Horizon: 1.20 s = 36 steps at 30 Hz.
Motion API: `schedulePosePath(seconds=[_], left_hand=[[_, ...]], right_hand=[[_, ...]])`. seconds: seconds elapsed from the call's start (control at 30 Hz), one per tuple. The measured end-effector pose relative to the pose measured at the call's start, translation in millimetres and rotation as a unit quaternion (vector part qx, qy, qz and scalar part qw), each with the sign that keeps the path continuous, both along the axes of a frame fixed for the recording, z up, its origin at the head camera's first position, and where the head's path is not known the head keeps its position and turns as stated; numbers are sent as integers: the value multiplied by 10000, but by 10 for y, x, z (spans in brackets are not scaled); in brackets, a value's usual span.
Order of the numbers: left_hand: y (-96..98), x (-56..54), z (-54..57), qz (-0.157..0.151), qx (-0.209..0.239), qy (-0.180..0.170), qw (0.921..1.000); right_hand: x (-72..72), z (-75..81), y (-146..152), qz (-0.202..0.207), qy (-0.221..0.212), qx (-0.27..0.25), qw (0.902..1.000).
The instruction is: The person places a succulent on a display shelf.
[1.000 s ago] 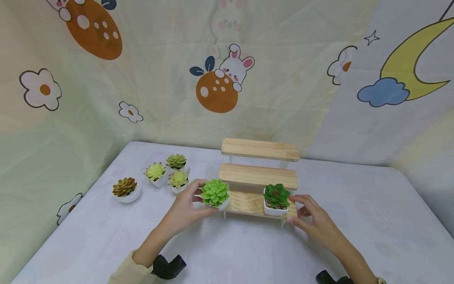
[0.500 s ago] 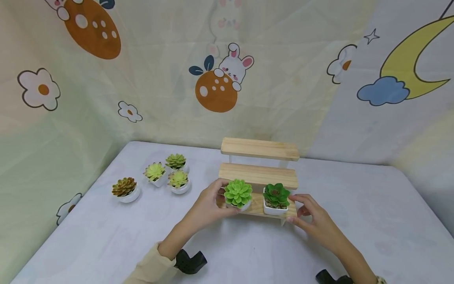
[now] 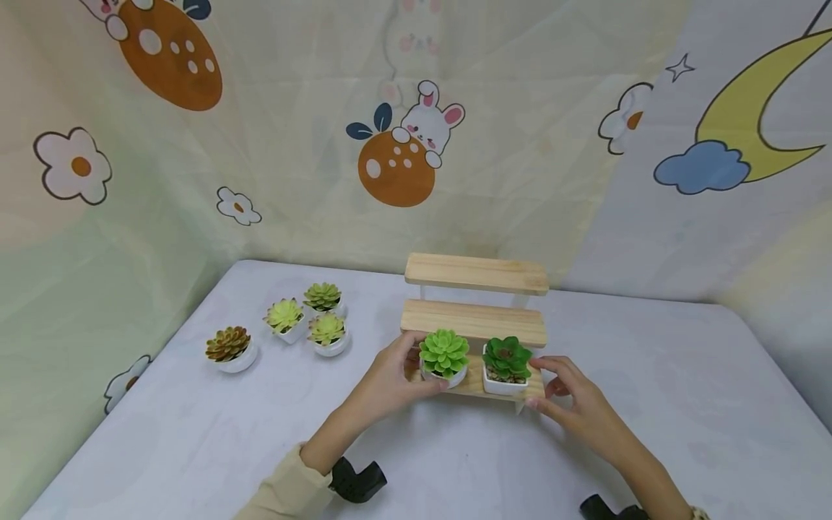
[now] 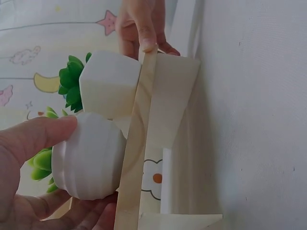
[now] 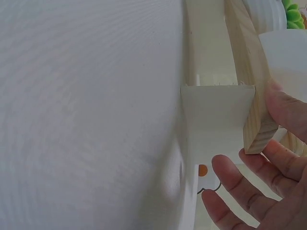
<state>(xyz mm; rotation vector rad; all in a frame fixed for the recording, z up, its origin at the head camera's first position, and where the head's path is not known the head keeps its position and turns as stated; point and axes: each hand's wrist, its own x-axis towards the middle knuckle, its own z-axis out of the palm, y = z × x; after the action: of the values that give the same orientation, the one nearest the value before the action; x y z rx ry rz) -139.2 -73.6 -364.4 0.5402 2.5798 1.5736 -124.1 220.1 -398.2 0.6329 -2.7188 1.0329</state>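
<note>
My left hand [image 3: 393, 372] grips a round white pot with a bright green succulent [image 3: 444, 352] at the left part of the lowest shelf of a three-tier wooden stand [image 3: 474, 315]. In the left wrist view the base of that ribbed pot [image 4: 91, 158] meets the shelf board [image 4: 136, 139], thumb on one side and fingers on the other. Beside it, a dark green succulent in a square white pot [image 3: 505, 386] stands on the same shelf, a small gap between them. My right hand [image 3: 578, 401] pinches the right end of this shelf; its remaining fingers are spread in the right wrist view.
On the white table [image 3: 162, 448] to the left stand several more potted succulents: a brown one [image 3: 229, 344] and a group of yellow-green ones [image 3: 284, 315]. The two upper shelves [image 3: 474, 273] rise behind. A printed cloth wall [image 3: 292, 144] encloses the back and left.
My left hand has carried the bright green succulent rightward, from the shelf's left end onto the board, and lowered it slightly. My right hand has stayed at the shelf's end.
</note>
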Motion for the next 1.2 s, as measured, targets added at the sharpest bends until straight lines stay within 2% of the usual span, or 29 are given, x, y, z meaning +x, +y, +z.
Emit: schedulePosePath(seconds=[0.23, 0.63, 0.97, 1.2], left_hand=[[-6, 3, -5, -25, -127, -103, 9999], [-5, 9, -3, -61, -272, -57, 9996], [-29, 0, 3, -190, -217, 0, 9996], [-58, 13, 47, -232, -279, 40, 9993]], right_hand=[[10, 3, -7, -11, -40, 31, 10000], [10, -5, -1, -32, -61, 40, 10000], [-4, -2, -4, 27, 112, 8, 9999], [-1, -6, -4, 51, 101, -49, 9999]])
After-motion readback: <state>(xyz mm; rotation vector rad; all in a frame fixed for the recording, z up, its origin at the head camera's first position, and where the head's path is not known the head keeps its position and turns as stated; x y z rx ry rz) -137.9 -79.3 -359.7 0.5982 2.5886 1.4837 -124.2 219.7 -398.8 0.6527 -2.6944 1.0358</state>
